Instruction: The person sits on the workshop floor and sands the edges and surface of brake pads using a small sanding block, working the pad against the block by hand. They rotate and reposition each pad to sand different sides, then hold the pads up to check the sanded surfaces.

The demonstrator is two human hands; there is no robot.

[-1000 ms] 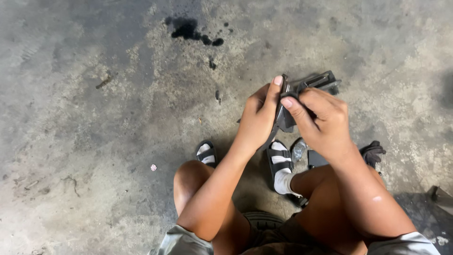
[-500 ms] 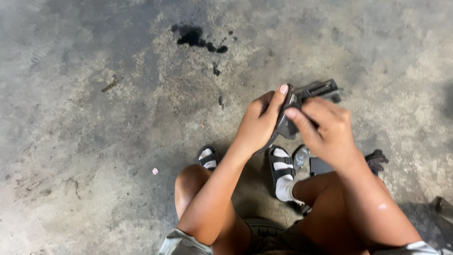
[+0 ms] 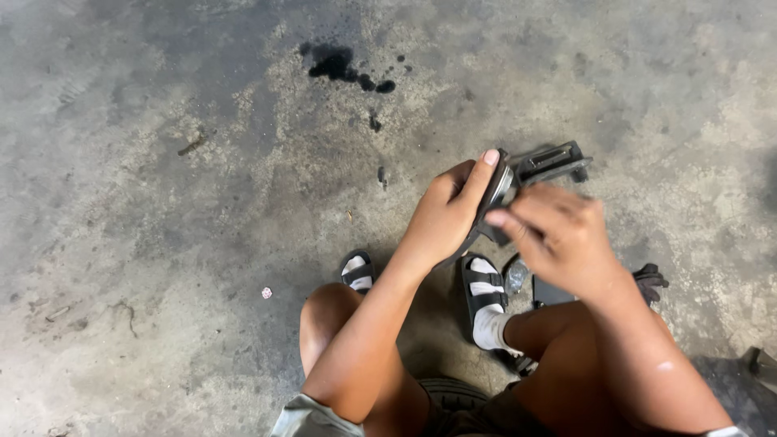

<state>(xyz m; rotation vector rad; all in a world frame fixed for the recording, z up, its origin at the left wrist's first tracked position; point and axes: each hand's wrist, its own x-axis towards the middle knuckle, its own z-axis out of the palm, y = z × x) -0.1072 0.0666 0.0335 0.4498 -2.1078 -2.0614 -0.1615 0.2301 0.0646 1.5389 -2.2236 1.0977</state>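
I am squatting over a concrete floor with both arms stretched forward. My left hand point(image 3: 449, 210) grips a dark grey plastic and metal part point(image 3: 544, 166) from its left side, thumb up along its edge. My right hand point(image 3: 558, 235) is on the same part from the right and front, fingers curled over it and slightly blurred. Most of the part is hidden behind my hands; only its upper right end sticks out. My feet in black sandals point(image 3: 483, 291) with white socks are just below the hands.
Dark oil stains point(image 3: 340, 65) mark the concrete floor point(image 3: 162, 202) farther ahead. A flat dark piece point(image 3: 550, 290) and a small shiny item point(image 3: 517, 275) lie by my right foot. A dark glove-like object point(image 3: 651, 279) sits at the right. A small pale scrap point(image 3: 266, 293) lies to the left.
Both hands stay on the dark part and have shifted slightly; my right hand has moved down over its front. The view has drifted a little.
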